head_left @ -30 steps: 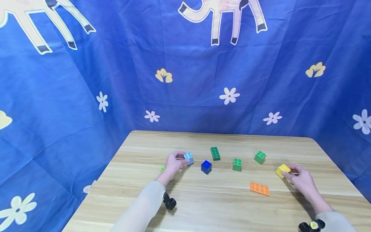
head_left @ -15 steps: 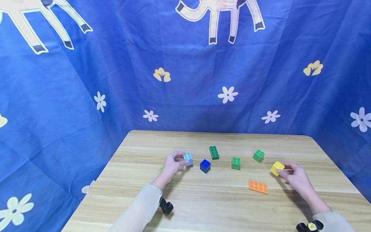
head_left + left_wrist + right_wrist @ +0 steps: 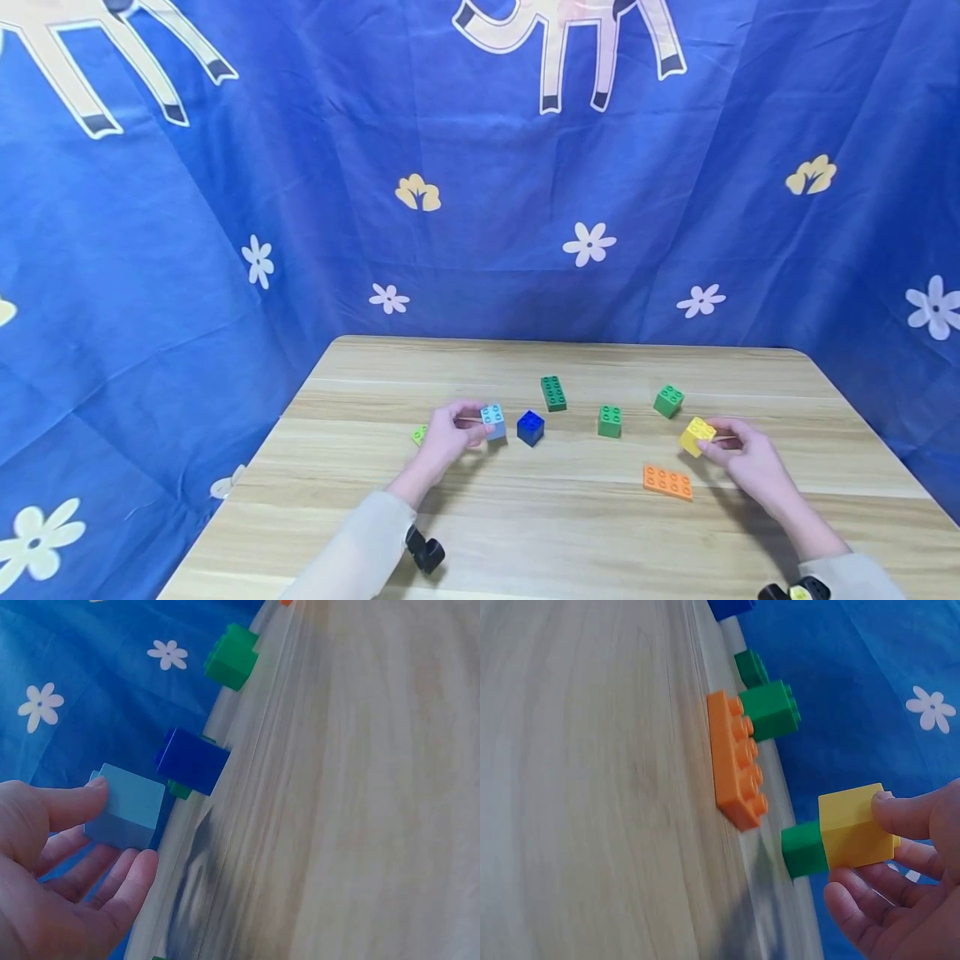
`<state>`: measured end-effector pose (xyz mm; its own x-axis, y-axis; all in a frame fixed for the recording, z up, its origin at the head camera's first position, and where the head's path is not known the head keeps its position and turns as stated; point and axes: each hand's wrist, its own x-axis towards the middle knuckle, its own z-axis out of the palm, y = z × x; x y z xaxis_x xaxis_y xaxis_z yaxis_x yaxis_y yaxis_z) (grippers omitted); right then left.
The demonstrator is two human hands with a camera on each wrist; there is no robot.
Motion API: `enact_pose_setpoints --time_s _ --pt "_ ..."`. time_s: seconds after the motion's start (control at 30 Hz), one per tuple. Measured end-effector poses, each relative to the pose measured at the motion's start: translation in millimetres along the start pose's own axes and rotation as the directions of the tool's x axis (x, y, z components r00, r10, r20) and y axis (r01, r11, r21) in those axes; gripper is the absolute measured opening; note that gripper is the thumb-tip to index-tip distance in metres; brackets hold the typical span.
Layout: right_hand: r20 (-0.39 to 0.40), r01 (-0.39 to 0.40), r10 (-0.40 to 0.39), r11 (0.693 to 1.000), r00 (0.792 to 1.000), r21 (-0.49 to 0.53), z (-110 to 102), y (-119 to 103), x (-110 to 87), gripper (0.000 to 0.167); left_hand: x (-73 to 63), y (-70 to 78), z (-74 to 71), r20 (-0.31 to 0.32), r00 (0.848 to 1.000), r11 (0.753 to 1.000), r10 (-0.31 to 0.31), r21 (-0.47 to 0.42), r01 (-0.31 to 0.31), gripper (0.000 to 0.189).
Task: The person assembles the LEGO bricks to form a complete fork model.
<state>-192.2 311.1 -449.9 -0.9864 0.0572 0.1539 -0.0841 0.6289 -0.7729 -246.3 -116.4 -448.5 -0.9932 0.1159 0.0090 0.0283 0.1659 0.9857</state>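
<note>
Table [image 3: 540, 525] of pale wood; above it, the left hand [image 3: 451, 435] pinches a light blue block [image 3: 492, 422] near a dark blue block [image 3: 530, 428], while the right hand [image 3: 752, 467] pinches a yellow block [image 3: 696, 437] near an orange block [image 3: 667, 483]. Both grip sides, presumably leaving tops uncovered.

Wears plain off-white long sleeves [image 3: 358, 543], with a small, round-ended black camera [image 3: 431, 556] worn at the left cuff [image 3: 396, 510] and a second black camera [image 3: 815, 587], bearing a bright yellow patch [image 3: 800, 593], worn at the right cuff [image 3: 832, 567]
</note>
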Motion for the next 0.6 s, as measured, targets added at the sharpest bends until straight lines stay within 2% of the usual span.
enact_pose_setpoints --time_s 0.33,0.43,0.53,0.6 --pt "0.0 0.063 -0.063 0.996 0.998 0.06 12.0 -16.7 -3.8 0.042 -15.4 2.2 10.2 0.084 0.996 0.999 0.027 0.017 -0.028 0.044" --pt "0.016 0.071 -0.073 0.995 0.997 0.07 16.4 -21.7 -4.9 0.04 -21.6 7.5 13.7 0.108 0.994 0.999 0.032 0.03 -0.035 0.046" --pt "0.036 0.076 -0.079 0.994 0.996 0.075 20.5 -26.1 -6.5 0.041 -30.2 19.0 16.9 0.13 0.991 0.997 0.036 0.069 -0.046 0.045" --pt "0.045 0.079 -0.083 0.993 0.996 0.084 22.8 -28.6 -7.4 0.042 -31.9 19.0 18.3 0.143 0.989 0.994 0.045 0.089 -0.058 0.043"
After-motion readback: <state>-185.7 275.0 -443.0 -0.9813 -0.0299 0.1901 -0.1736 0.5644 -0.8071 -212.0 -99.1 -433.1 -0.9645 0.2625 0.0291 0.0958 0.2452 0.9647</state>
